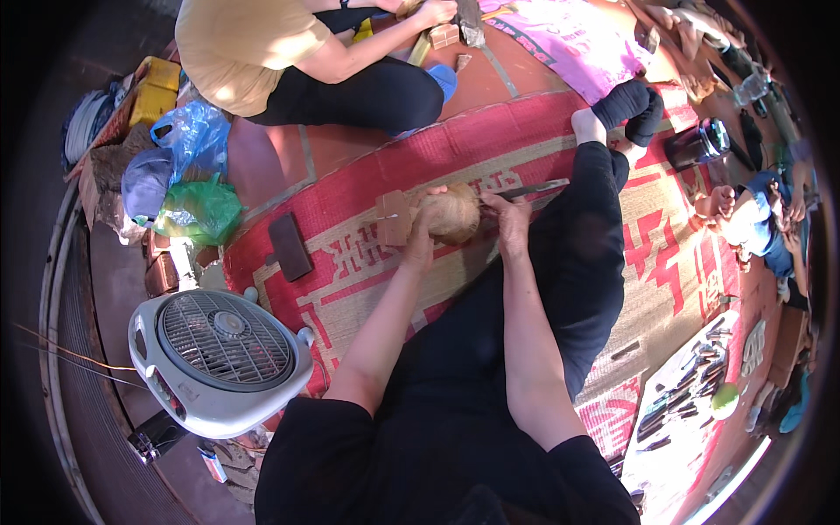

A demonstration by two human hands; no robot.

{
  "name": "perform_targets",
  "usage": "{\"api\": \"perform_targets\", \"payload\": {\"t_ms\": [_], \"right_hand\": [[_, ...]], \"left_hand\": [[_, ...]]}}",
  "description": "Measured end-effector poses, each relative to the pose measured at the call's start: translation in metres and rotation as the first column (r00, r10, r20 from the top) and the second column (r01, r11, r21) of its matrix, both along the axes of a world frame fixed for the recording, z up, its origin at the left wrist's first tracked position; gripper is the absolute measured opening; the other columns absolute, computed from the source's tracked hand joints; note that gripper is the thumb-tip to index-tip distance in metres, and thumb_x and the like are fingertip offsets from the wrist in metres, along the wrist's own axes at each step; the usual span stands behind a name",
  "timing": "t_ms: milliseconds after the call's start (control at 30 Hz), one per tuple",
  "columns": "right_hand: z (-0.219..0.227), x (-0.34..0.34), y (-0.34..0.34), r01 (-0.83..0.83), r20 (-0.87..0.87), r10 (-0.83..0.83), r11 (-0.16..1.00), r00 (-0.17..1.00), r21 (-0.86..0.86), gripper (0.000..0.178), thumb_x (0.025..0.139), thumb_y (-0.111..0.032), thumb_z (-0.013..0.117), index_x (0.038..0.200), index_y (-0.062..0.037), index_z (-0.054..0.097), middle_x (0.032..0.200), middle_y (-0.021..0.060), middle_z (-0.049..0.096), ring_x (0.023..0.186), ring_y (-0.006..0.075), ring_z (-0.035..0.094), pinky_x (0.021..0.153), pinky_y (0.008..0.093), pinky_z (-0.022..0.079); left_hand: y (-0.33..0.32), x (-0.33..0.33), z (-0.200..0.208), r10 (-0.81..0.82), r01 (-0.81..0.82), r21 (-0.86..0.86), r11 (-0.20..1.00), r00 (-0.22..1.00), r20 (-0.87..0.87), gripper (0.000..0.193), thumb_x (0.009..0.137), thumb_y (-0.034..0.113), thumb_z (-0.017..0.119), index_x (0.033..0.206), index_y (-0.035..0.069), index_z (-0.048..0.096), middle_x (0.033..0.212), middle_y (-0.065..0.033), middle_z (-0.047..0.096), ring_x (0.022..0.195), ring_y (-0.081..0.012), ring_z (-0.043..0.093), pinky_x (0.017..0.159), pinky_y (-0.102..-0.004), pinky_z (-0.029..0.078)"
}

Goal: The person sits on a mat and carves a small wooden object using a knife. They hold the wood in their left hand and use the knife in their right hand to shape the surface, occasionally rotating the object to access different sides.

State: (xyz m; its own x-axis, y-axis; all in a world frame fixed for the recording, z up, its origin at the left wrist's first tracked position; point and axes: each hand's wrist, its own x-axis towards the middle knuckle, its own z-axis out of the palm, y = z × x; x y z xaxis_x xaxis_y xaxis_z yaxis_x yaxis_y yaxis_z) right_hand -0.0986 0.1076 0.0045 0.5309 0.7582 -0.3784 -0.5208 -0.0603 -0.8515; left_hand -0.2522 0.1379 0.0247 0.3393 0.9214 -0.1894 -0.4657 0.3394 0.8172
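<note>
A round, tan, fibrous object (456, 215), resembling a coconut shell, sits in front of me above the patterned mat (367, 284). My left hand (423, 229) is wrapped round its left side. From the right, my right hand (511, 219) grips a long, narrow dark tool (541, 187), whose outer end points away to the right. The tool's other end, near the round object, is hidden by my fingers, so I cannot tell whether it touches. Just left of my left hand lies a tan wooden block (393, 219). Farther left is a dark brown slab (290, 247).
A grey box fan (229, 341) stands at my left. Beyond it are blue (194, 140) and green plastic bags (203, 210). Another person (254, 52) sits across from me, working. Several hand tools (687, 385) lie on a white sheet at right, below a dark tumbler (697, 144).
</note>
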Motion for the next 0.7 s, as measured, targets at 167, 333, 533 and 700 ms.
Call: {"api": "perform_targets", "payload": {"t_ms": [167, 333, 533, 700], "right_hand": [[0.002, -0.006, -0.001, -0.060, 0.069, 0.060, 0.998, 0.996, -0.013, 0.011, 0.069, -0.005, 0.066, 0.079, 0.0003, 0.066, 0.073, 0.0031, 0.064, 0.065, 0.0120, 0.058, 0.063, 0.0254, 0.044], [0.000, -0.008, 0.000, 0.053, 0.154, -0.041, 0.995, 0.987, -0.080, 0.010, 0.068, -0.004, 0.065, 0.077, 0.0010, 0.065, 0.071, 0.0036, 0.064, 0.061, 0.0124, 0.057, 0.060, 0.0260, 0.045], [0.010, 0.003, -0.006, 0.109, -0.007, -0.110, 0.992, 0.994, -0.064, 0.015, 0.073, -0.003, 0.063, 0.087, 0.0005, 0.062, 0.075, 0.0057, 0.063, 0.062, 0.0152, 0.060, 0.058, 0.0277, 0.048], [-0.002, -0.004, 0.001, 0.073, -0.022, -0.073, 0.997, 0.997, 0.014, 0.013, 0.075, -0.007, 0.065, 0.086, -0.0004, 0.062, 0.078, 0.0074, 0.064, 0.066, 0.0155, 0.061, 0.059, 0.0276, 0.048]], "left_hand": [[0.001, 0.003, -0.005, -0.021, 0.022, 0.033, 0.999, 1.000, -0.022, 0.033, 0.080, 0.019, 0.057, 0.111, 0.009, 0.051, 0.117, -0.0066, 0.052, 0.114, -0.0197, 0.047, 0.097, -0.0357, 0.039], [0.000, 0.012, -0.012, -0.012, 0.047, 0.160, 0.986, 0.978, -0.209, 0.034, 0.080, 0.022, 0.058, 0.112, 0.011, 0.051, 0.118, -0.0072, 0.052, 0.112, -0.0195, 0.048, 0.095, -0.0359, 0.041], [0.000, 0.006, 0.001, 0.010, -0.011, 0.004, 1.000, 0.999, 0.050, 0.032, 0.078, 0.017, 0.058, 0.108, 0.008, 0.052, 0.115, -0.0077, 0.054, 0.112, -0.0205, 0.048, 0.099, -0.0372, 0.037], [0.000, 0.004, -0.002, 0.007, -0.008, 0.011, 1.000, 1.000, 0.024, 0.030, 0.078, 0.015, 0.057, 0.107, 0.008, 0.053, 0.114, -0.0079, 0.054, 0.112, -0.0209, 0.048, 0.099, -0.0374, 0.037]]}}
